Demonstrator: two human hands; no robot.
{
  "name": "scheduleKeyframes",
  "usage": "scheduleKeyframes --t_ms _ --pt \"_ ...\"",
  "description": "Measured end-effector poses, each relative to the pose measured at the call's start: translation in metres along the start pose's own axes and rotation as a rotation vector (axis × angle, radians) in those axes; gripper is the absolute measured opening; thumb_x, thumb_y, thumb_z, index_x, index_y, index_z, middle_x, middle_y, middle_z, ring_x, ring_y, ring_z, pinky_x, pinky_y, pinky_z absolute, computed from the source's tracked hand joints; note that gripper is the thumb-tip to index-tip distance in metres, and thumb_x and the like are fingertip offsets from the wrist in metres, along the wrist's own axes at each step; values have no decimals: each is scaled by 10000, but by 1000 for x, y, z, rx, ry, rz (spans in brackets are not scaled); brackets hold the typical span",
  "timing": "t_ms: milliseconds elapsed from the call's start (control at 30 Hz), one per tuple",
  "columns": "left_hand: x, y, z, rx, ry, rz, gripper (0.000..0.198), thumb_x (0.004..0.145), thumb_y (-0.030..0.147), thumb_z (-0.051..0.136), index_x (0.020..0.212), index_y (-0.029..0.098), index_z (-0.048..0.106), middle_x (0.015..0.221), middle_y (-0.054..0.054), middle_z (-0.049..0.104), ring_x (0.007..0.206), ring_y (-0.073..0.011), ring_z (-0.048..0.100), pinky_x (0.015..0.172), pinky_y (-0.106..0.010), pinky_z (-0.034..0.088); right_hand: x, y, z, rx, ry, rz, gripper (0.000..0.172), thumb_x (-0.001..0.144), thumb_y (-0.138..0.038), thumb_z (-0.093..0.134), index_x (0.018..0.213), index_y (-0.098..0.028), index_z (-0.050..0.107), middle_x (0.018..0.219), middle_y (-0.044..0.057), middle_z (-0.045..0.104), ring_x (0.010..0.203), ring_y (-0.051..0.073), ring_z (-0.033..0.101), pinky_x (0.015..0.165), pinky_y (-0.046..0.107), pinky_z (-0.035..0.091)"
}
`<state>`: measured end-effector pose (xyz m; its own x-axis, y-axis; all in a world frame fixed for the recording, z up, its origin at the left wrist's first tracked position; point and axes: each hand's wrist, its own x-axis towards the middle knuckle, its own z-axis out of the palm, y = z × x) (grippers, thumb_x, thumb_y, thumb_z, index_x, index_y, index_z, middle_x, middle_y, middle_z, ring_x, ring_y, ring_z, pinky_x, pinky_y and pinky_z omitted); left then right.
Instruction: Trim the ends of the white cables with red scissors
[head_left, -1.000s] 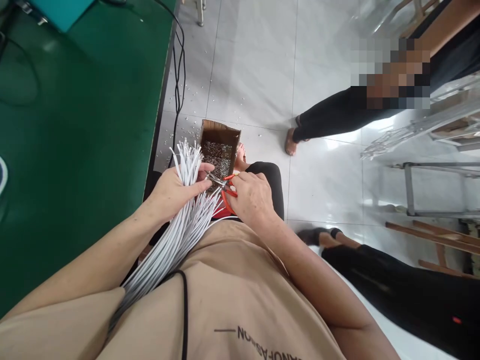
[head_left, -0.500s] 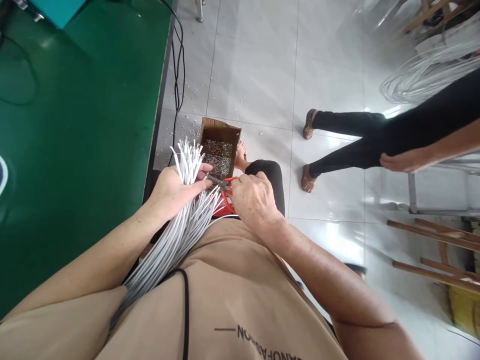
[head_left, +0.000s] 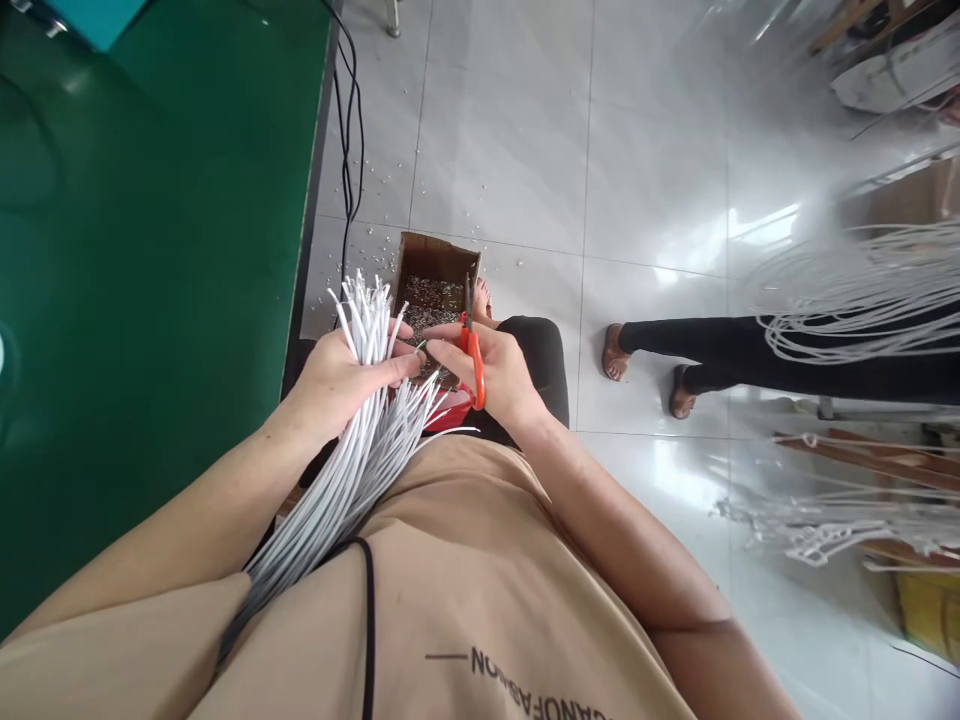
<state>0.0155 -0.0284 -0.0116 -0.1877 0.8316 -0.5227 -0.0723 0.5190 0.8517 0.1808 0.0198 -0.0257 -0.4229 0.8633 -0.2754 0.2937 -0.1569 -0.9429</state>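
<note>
My left hand [head_left: 339, 378] is closed round a thick bundle of white cables [head_left: 358, 440] that runs from my lap up past my fingers, with the stripped ends fanned out above. My right hand [head_left: 491, 372] grips red-handled pliers [head_left: 472, 345], turned upright with the metal jaws pointing away from me. Its fingertips reach toward my left thumb and pinch at a cable end there. Just beyond both hands, on the floor, sits an open cardboard box [head_left: 439, 262] with small metal or plastic scraps in it.
A green table [head_left: 150, 250] fills the left, with black cords [head_left: 346, 150] hanging off its edge. Scraps litter the white tiled floor. Another person's legs in sandals [head_left: 712, 355] stand at the right, beside blurred loops of white cable [head_left: 862, 290] and wooden frames.
My right hand has turned the pliers from lying across toward the bundle to standing upright, and its fingers now pinch at a cable end. The other person has stepped further right; the camera shifted.
</note>
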Motion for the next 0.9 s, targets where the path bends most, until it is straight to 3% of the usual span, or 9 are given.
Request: scheduleKeyframes --t_ms 167,300,367,467,600,900 --pt "-1 6 1 6 -122 51 200 656 287 778 635 217 592 640 -3 586 616 -152 565 623 -316 478 8 -11 6 237 -99 131 251 752 -391 643 638 -168 619 584 -33 542 563 88 478 541 223 391" --pt "-1 3 0 -57 -158 24 194 671 290 768 809 204 662 712 -14 614 639 -146 582 690 -337 515 10 -10 4 193 -118 192 368 785 -448 582 546 -177 511 536 -31 486 526 91 440 505 230 353" --pt "-1 1 -1 -69 -139 1 321 656 303 778 942 201 674 729 -6 617 626 -137 587 720 -350 535 6 -5 0 9 -58 146 369 818 -467 545 591 -177 536 558 -22 508 554 104 454 542 239 360" --pt "0 -2 -2 -67 -120 -19 387 649 308 788 1006 202 682 773 -19 638 661 -148 620 722 -347 551 -3 5 -9 -472 26 -69 297 816 -391 578 620 -170 555 641 3 561 621 118 474 617 260 339" --pt "0 -2 -3 -44 -104 -29 375 648 292 800 1003 212 707 845 -46 671 709 -174 647 712 -345 555 -12 11 -16 -954 -39 -280 177 824 -267 563 692 -157 605 717 29 593 665 134 483 671 292 294" --pt "1 -3 -4 83 -70 -3 366 631 294 783 984 212 727 770 -25 676 611 -158 615 638 -310 528 -11 -4 -18 -1265 -130 -309 336 932 -256 420 744 -135 672 703 76 624 668 177 511 676 330 251"
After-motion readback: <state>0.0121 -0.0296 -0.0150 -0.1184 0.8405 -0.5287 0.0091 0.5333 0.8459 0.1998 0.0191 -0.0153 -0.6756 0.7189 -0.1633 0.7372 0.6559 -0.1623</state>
